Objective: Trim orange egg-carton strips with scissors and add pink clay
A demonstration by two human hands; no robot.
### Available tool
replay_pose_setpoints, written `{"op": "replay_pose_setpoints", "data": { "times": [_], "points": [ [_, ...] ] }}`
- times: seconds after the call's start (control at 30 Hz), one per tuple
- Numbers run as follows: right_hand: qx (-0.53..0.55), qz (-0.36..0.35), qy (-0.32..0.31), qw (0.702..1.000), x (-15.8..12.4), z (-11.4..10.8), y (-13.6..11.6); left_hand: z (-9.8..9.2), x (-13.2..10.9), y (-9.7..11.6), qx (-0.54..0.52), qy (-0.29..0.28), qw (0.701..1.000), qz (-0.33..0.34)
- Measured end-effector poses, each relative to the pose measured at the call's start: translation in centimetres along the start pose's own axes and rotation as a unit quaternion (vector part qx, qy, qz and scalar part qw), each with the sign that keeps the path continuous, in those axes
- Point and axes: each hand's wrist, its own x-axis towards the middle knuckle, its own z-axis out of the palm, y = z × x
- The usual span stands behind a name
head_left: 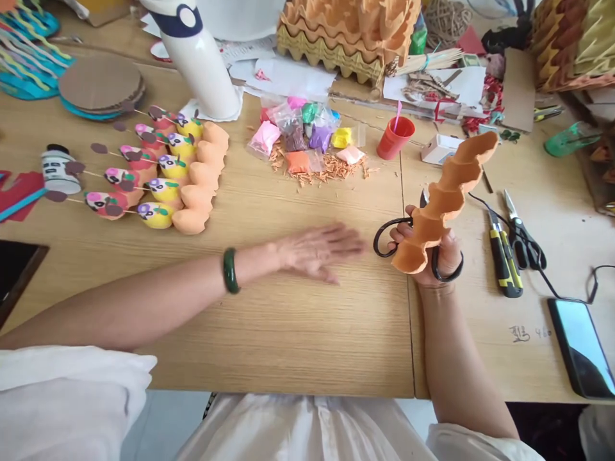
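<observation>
My right hand (444,253) is closed around black-handled scissors (389,234) and a long orange strip cut from an egg carton (444,202), which rises up and to the right. My left hand (319,251) lies flat on the wooden table (298,333) with its fingers stretched toward the scissors, slightly blurred. A green bangle (230,271) is on that wrist. The left hand holds nothing.
Painted egg-carton figures on sticks (158,169) lie at the left by a paint bottle (58,169). Bags of coloured clay (307,137), a red cup (394,136) and egg trays (346,32) sit at the back. A utility knife (504,256), pliers (523,237) and a phone (579,346) lie right.
</observation>
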Motion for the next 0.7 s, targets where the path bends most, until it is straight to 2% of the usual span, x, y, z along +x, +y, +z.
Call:
{"op": "replay_pose_setpoints", "data": {
  "times": [0.13, 0.23, 0.3, 0.37, 0.4, 0.47, 0.5, 0.53, 0.57, 0.63, 0.7],
  "points": [
    [-0.008, -0.02, -0.002, 1.0, 0.6, -1.1, -0.2, -5.8, 1.6, -5.9, 0.006, 0.072, 0.997, -0.012],
    [-0.057, -0.056, -0.023, 0.997, 1.1, -1.7, 0.2, -7.9, 2.0, -7.0, 0.1, 0.079, 0.992, -0.001],
    [-0.081, -0.087, -0.071, 0.99, 1.3, -1.8, 0.5, -7.7, 2.1, -5.9, 0.148, 0.107, 0.983, 0.02],
    [-0.077, -0.093, -0.119, 0.986, 1.3, -1.6, 0.7, -6.4, 2.4, -4.4, 0.145, 0.133, 0.979, 0.048],
    [-0.07, -0.088, -0.131, 0.985, 1.3, -1.5, 0.8, -5.6, 2.6, -3.8, 0.131, 0.095, 0.984, 0.07],
    [-0.065, -0.077, -0.14, 0.985, 1.2, -1.2, 0.9, -4.4, 3.2, -3.4, 0.118, -0.025, 0.987, 0.105],
    [-0.063, -0.073, -0.142, 0.985, 1.1, -1.0, 1.0, -4.1, 3.6, -3.6, 0.117, -0.064, 0.986, 0.104],
    [-0.054, -0.071, -0.144, 0.986, 1.0, -0.9, 1.0, -4.0, 4.0, -3.9, 0.118, -0.075, 0.986, 0.092],
    [-0.037, -0.067, -0.143, 0.987, 0.9, -0.7, 1.1, -4.1, 4.4, -4.3, 0.119, -0.055, 0.989, 0.073],
    [0.006, -0.039, -0.143, 0.989, 0.7, -0.3, 1.3, -4.8, 5.0, -4.7, 0.112, 0.038, 0.992, 0.031],
    [0.036, 0.003, -0.142, 0.989, 0.6, 0.1, 1.4, -5.3, 5.3, -3.7, 0.082, 0.135, 0.987, -0.001]
  ]
}}
